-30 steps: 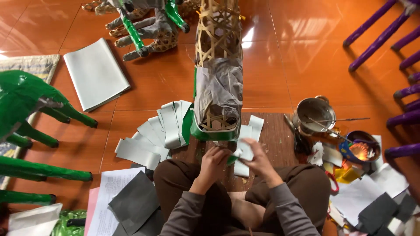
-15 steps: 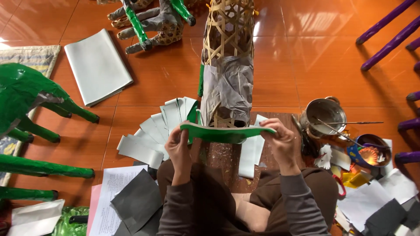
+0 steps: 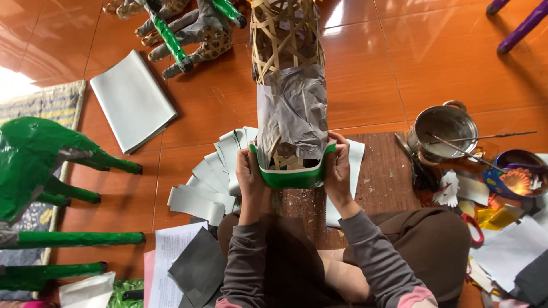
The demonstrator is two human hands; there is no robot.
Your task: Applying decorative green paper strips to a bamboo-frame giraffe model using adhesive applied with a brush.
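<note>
A person sat on the floor and held a green paper strip around the near end of a long woven bamboo frame. The left hand pressed one end of the strip against the frame's left side, and the right hand pressed the other end against the right side, so both hands were gripping it. The strip curved like a smile under the open end of the frame. Crinkly grey paper covered the frame just above the strip, and past that the bare criss-cross slats showed. To the right stood a round metal pot with thin sticks lying across its top; what was inside could not be seen. Beside it sat a small dark bowl with something orange in it. The frame rested over a brown wooden board on a shiny orange tile floor. Cut white paper pieces lay fanned out just left of the hands. A flat stack of white paper lay farther off. On the far left was a green animal shape with long green legs, smooth and shiny. At the top lay another animal shape, part grey, part green. Purple chair legs showed in the top right corner.
</note>
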